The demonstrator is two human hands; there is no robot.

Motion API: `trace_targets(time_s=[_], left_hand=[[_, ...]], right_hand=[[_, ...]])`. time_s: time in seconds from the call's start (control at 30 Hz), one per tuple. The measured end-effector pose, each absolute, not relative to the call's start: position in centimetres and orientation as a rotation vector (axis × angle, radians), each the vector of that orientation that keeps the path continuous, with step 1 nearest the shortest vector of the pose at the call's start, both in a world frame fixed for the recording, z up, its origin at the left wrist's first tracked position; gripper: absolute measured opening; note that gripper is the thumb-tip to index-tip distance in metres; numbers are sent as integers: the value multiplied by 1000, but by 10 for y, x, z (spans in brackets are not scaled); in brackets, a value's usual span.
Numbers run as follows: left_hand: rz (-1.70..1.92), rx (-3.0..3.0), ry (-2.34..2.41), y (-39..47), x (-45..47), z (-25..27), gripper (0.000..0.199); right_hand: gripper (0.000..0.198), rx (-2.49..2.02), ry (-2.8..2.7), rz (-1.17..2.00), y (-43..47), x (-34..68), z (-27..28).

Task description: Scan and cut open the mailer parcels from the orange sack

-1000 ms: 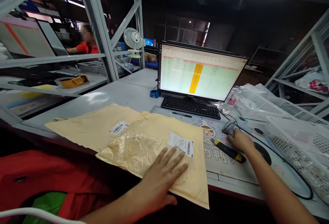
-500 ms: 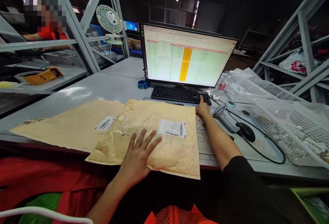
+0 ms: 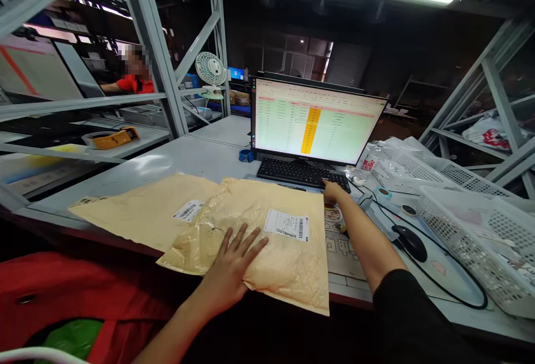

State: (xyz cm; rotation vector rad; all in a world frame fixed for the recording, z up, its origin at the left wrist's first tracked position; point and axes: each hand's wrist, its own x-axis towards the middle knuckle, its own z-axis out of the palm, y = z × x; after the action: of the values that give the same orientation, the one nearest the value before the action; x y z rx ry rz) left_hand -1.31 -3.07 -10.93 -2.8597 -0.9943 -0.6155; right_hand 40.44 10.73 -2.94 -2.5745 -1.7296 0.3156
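Note:
My left hand (image 3: 231,266) lies with fingers spread on a tan padded mailer (image 3: 292,275), which bears a white barcode label (image 3: 287,224) and overhangs the desk's front edge. Beneath its left side is a second tan mailer (image 3: 142,216), also labelled. My right hand (image 3: 333,192) reaches past the mailer to the right end of a black keyboard (image 3: 288,170). One finger there is stretched toward the keys; the other fingers are mostly hidden. Behind the keyboard, a monitor (image 3: 284,124) displays a spreadsheet with an orange column.
Right of my forearm are a grey handheld scanner (image 3: 378,219), a black mouse (image 3: 411,243) and its cable. White perforated baskets (image 3: 451,230) line the right side. A blue tape roll (image 3: 246,155) sits left of the keyboard. Beyond the left frame is a person in red (image 3: 140,82).
The view has tilted upward and turned left. On the screen, the outlined cell has moved to a column further right. My right hand has shifted slightly left along the keyboard; my left hand stays on the mailer.

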Motion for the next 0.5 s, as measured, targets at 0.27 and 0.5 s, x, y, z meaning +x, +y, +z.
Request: trace_targets(time_s=[0.27, 0.5], left_hand=[[-1531, -2412, -1237, -9, -55, -15, 39], [-2256, -2355, -1383, 14, -56, 118, 47]], right_hand=[[65, -2375, -1873, 188, -47, 429, -39], [54, -2418, -1793, -73, -111, 443, -102]])
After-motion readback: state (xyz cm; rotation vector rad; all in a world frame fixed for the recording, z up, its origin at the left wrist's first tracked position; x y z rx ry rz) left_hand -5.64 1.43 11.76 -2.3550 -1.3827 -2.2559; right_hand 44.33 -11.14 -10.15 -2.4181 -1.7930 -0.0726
